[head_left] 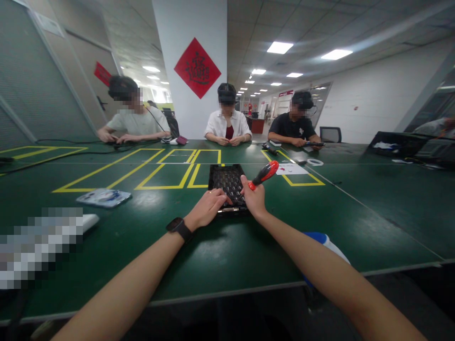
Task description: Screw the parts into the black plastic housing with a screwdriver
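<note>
A black case (227, 177) with rows of small compartments lies on the green table in front of me. My left hand (209, 206), with a dark watch on the wrist, rests over the case's near left corner. Its fingers are stretched out onto the case, and the thumb is hidden. My right hand (253, 196) is closed around a red and black screwdriver (265, 174) at the case's right side. The handle tilts up to the right, and the shaft's tip is too small to make out against the dark case.
Yellow tape outlines (144, 170) mark the green table (159, 265). A pale flat packet (104, 197) lies left; a blue and white object (325, 244) sits partly behind my right forearm. A paper sheet (292, 169) and tape roll (314, 162) lie right. Several people sit opposite.
</note>
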Demonstrator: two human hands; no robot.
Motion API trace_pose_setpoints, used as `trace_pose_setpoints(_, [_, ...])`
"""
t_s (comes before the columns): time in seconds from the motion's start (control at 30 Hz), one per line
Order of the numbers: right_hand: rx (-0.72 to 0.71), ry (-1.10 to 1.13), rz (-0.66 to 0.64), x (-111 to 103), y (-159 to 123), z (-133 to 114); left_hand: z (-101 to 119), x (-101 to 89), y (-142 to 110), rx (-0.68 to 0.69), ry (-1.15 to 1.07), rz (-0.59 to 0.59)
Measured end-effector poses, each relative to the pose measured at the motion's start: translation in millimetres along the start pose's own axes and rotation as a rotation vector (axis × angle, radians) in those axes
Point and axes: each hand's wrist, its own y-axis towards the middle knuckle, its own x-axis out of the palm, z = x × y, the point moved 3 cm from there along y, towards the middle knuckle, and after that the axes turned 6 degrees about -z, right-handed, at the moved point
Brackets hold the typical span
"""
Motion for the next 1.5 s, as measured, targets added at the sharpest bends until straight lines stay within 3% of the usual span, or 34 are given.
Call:
trace_pose_setpoints(0.67, [0.072, 0.106, 0.167, -1.6, 3.6, 16.0, -3.0, 1.3, 0.6, -0.004, 0.059, -0.020])
trace_pose_setpoints(1.4, [0.085, 0.146, 0.166, -3.1, 5.5, 14.1, -3.3, 2.4, 0.1, 0.009, 0.074, -0.053])
trace_pose_setpoints(1.5, [0.113, 0.144, 0.183, -5.8, 9.5, 17.1, -5.9, 3.1, 0.9, -0.008, 0.040, 0.001])
